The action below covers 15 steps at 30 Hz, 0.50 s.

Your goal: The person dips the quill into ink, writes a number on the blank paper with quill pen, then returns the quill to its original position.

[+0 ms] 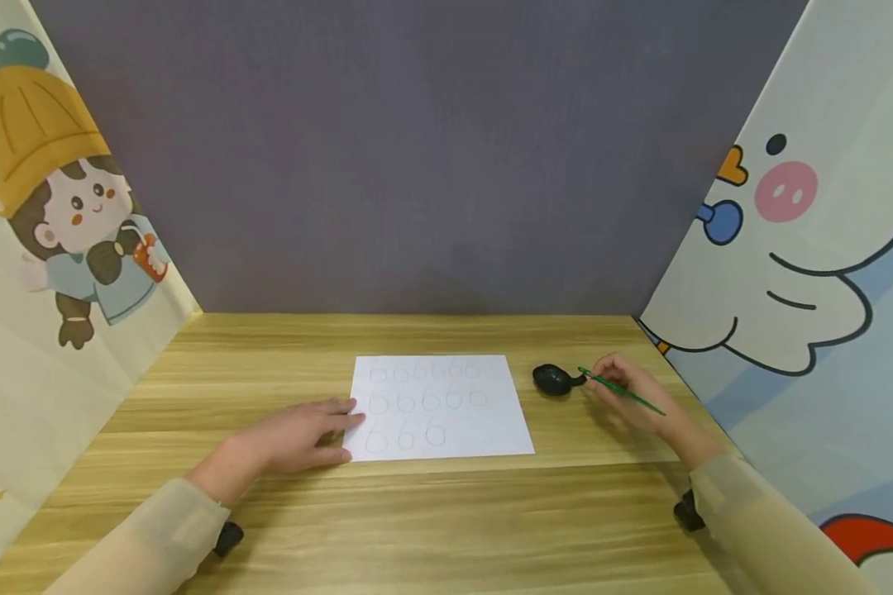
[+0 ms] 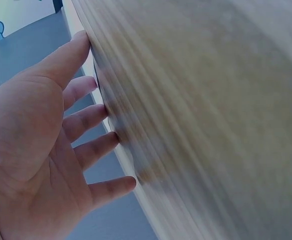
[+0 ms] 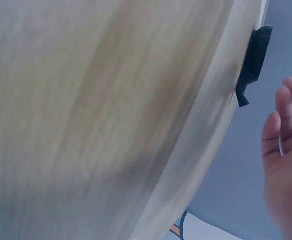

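A white sheet of paper (image 1: 491, 430) lies on the table, with rows of pencil-thin round figures like 6s on it. My left hand (image 1: 298, 438) rests at its left edge, fingers spread and fingertips on the paper. In the left wrist view the palm of the left hand (image 2: 41, 145) shows, with nothing held. To the right of the sheet my right hand (image 1: 628, 392) pinches a slim green pen-like stick (image 1: 625, 392), slanted above the table. Beside those fingers sits a black oval dish with a short handle (image 1: 553, 380). The right wrist view shows only part of the right hand (image 3: 288, 165).
The wood-grain table (image 1: 446, 529) ends at a grey upright panel (image 1: 432, 165) behind. Cartoon-printed walls slope in on the left (image 1: 15, 355) and right (image 1: 878, 330), the right one close to my right forearm. A black wrist camera (image 1: 688, 512) hangs under the right sleeve.
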### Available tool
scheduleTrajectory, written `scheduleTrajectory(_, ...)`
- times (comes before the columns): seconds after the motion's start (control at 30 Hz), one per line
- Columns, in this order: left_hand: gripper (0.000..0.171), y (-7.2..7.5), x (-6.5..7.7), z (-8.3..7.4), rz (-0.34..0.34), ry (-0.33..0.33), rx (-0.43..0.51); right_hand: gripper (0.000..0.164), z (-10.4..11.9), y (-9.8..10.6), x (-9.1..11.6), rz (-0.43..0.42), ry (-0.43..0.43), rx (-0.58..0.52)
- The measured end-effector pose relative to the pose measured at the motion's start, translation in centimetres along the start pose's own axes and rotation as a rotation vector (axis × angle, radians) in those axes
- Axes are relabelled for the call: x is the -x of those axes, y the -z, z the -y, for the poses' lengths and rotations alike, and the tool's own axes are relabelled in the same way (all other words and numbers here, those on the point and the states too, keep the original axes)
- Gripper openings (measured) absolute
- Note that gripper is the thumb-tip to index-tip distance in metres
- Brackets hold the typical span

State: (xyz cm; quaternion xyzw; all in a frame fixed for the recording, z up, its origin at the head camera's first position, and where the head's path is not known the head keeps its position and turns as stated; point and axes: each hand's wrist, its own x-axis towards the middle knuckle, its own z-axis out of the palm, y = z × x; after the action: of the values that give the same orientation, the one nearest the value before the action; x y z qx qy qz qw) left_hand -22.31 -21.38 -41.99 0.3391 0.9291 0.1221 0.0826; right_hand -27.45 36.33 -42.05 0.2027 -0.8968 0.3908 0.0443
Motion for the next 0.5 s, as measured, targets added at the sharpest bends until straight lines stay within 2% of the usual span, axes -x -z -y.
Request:
scheduleTrajectory(0.27,0.064,0.1,-0.2,0.0,0.011,0.006,-0.004,0.025,0.1,-0.1,-0.6,-0.025,-0.1,-0.279)
scheduleTrajectory(0.37,0.065,0.1,-0.3,0.0,0.016,0.01,-0.002,0.03,0.1,0.0,-0.8,-0.027,-0.102,-0.294)
scheduleTrajectory(0.5,0.065,0.1,-0.3,0.0,0.017,0.013,-0.001,0.037,0.4,-0.1,-1.1,-0.015,-0.099,-0.259)
